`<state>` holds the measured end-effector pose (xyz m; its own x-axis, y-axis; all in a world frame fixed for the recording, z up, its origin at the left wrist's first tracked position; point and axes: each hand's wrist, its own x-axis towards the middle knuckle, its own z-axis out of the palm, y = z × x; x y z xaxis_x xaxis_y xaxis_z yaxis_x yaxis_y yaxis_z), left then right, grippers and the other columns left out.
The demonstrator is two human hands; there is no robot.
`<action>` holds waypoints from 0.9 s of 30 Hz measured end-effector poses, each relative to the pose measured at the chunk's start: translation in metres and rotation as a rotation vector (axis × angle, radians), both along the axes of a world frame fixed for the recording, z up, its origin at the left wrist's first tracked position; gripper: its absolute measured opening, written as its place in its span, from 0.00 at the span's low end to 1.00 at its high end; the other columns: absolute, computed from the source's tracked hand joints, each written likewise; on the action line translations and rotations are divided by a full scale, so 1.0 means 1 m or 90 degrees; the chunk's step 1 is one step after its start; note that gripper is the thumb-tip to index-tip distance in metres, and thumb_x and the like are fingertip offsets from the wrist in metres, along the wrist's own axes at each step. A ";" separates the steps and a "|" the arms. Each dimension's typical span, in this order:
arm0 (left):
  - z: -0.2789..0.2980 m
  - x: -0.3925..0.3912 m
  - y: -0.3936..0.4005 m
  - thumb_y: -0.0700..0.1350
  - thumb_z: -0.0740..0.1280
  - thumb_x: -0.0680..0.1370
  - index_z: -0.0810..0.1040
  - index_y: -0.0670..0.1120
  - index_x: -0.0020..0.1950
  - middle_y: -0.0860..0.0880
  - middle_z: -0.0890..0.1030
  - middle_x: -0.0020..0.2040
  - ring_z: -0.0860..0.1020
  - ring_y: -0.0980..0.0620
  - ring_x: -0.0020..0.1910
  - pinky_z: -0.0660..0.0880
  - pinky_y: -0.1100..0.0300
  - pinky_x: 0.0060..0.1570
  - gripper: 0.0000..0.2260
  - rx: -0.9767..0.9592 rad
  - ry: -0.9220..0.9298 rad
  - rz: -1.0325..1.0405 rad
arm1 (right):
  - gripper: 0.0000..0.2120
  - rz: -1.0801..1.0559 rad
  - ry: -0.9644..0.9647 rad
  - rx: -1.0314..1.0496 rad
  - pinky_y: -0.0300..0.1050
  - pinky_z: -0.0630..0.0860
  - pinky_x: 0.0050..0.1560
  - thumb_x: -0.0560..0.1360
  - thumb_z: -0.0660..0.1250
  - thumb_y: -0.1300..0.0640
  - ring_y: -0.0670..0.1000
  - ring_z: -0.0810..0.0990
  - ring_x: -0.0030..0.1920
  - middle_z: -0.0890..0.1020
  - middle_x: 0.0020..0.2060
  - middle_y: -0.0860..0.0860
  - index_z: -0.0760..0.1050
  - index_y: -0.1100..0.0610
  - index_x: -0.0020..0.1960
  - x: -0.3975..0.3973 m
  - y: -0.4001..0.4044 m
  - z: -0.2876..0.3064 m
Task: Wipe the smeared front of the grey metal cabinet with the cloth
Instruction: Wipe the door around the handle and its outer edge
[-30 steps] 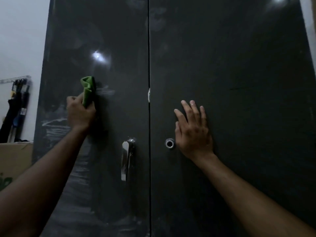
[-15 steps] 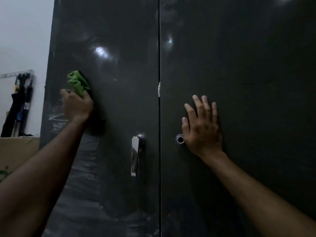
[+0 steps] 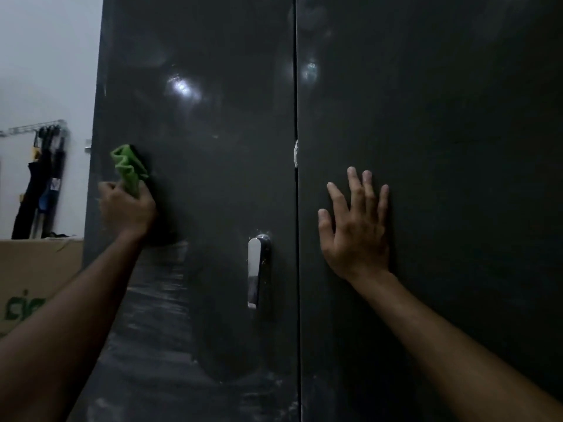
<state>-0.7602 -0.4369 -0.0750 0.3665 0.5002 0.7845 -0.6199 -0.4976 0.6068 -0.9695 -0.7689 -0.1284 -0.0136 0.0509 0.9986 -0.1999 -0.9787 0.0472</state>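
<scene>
The grey metal cabinet fills most of the view, its two doors meeting at a seam just right of centre. Pale smears streak the left door toward 7 o'clock, below the left hand. At 9 o'clock a cardboard box with green lettering stands beside the cabinet, with dark items, possibly umbrellas, hanging on the wall above it. The right hand lies flat and spread on the right door near 3 o'clock. The left hand grips the green cloth and presses it to the left door near its left edge. A chrome handle sits at 6 o'clock.
</scene>
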 end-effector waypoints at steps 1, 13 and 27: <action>0.008 -0.004 -0.008 0.54 0.62 0.81 0.76 0.33 0.60 0.32 0.72 0.62 0.75 0.31 0.59 0.73 0.41 0.58 0.23 -0.033 0.006 0.000 | 0.26 -0.004 0.000 0.009 0.69 0.48 0.79 0.82 0.56 0.46 0.63 0.52 0.82 0.60 0.81 0.61 0.69 0.56 0.77 0.003 0.004 0.000; -0.052 0.037 0.055 0.44 0.68 0.81 0.76 0.36 0.66 0.33 0.71 0.60 0.76 0.30 0.54 0.74 0.39 0.51 0.17 0.140 -0.018 0.052 | 0.27 -0.025 -0.006 -0.001 0.70 0.51 0.78 0.82 0.56 0.47 0.63 0.54 0.82 0.59 0.81 0.62 0.66 0.57 0.78 0.026 0.029 -0.008; -0.060 0.049 0.071 0.51 0.65 0.80 0.76 0.36 0.64 0.33 0.71 0.58 0.76 0.31 0.51 0.73 0.41 0.45 0.20 0.148 -0.043 0.041 | 0.27 -0.035 -0.023 -0.010 0.70 0.52 0.78 0.82 0.57 0.45 0.64 0.55 0.81 0.60 0.80 0.62 0.67 0.58 0.77 0.030 0.027 -0.009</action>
